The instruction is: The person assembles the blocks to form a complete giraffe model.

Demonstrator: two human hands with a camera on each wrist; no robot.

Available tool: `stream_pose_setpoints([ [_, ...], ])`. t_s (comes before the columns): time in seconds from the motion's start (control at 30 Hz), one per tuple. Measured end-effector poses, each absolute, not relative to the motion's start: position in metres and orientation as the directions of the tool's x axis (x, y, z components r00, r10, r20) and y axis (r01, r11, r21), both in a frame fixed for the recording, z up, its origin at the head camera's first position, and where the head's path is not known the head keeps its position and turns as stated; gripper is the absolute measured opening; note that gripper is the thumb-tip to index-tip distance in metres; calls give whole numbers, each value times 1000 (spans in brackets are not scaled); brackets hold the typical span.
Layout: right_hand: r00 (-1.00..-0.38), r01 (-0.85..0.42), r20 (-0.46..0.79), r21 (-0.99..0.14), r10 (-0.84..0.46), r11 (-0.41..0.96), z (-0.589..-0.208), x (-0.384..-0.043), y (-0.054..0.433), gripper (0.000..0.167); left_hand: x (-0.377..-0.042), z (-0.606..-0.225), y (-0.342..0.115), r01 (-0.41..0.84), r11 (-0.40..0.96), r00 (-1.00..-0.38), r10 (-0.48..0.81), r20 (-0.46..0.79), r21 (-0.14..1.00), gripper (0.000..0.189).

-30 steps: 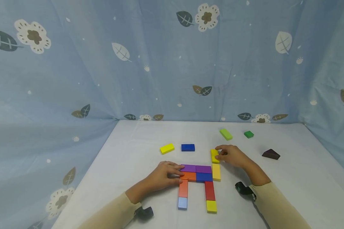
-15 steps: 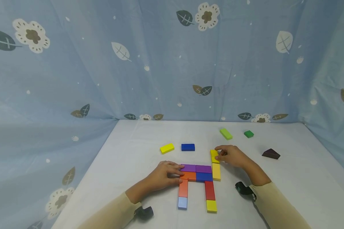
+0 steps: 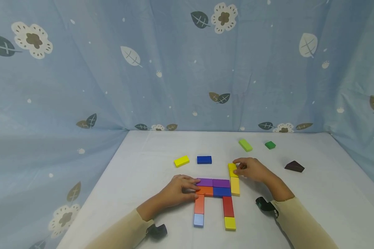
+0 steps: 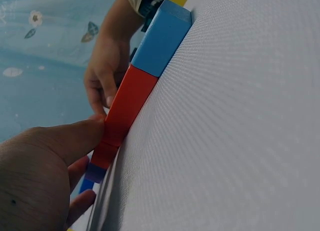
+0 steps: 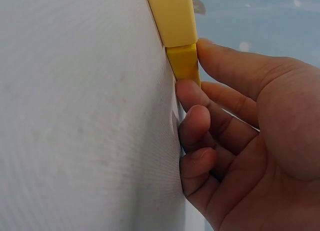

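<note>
My right hand (image 3: 254, 170) pinches a yellow block (image 3: 232, 171) at the far end of a paler yellow block (image 3: 235, 186). In the right wrist view the thumb lies along the yellow block's upper edge, and the other fingers curl beside it. My left hand (image 3: 178, 191) rests at the left side of the block figure, its loosely bent fingers touching a purple block (image 3: 205, 182) and an orange block (image 3: 204, 191). Its thumb reaches the salmon block (image 3: 199, 204). A second purple block (image 3: 221, 183) and a blue block (image 3: 221, 192) continue those two rows rightward.
Below stand a light blue block (image 3: 198, 220), a red block (image 3: 228, 206) and a short yellow block (image 3: 230, 223). Loose on the white table (image 3: 143, 152) lie yellow (image 3: 181, 161), dark blue (image 3: 204, 159), light green (image 3: 245, 145), green (image 3: 270, 145) and dark brown (image 3: 294, 166) blocks.
The yellow block under my right fingers has shifted slightly left and toward me, its far end leaning left. My left hand stays in place.
</note>
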State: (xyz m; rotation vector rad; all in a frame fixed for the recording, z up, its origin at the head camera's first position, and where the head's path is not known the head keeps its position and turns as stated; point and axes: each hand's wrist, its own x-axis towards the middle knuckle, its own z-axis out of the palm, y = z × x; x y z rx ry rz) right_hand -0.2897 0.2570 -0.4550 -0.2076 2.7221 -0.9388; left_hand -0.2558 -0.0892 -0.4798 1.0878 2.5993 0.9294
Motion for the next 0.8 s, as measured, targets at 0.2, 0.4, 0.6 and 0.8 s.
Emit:
stream_pose_setpoints([
  [0.2,-956,-61,-188,-625,-226,779,-451,-291,256,47,-257,-478,-89,581,537,-722,687,82,611,38],
  [0.4,-958,-54,-186,-634,-220,772,-448,-296,262,45,-257,-476,-89,584,535,-722,687,88,611,37],
  [0.6,-965,-88,-138,-625,-221,776,-442,-308,278,41,-257,-476,-89,583,528,-718,690,88,617,39],
  [0.8,-970,-147,-81,-559,-230,816,-434,-323,292,40,-253,-478,-89,576,521,-715,694,80,630,38],
])
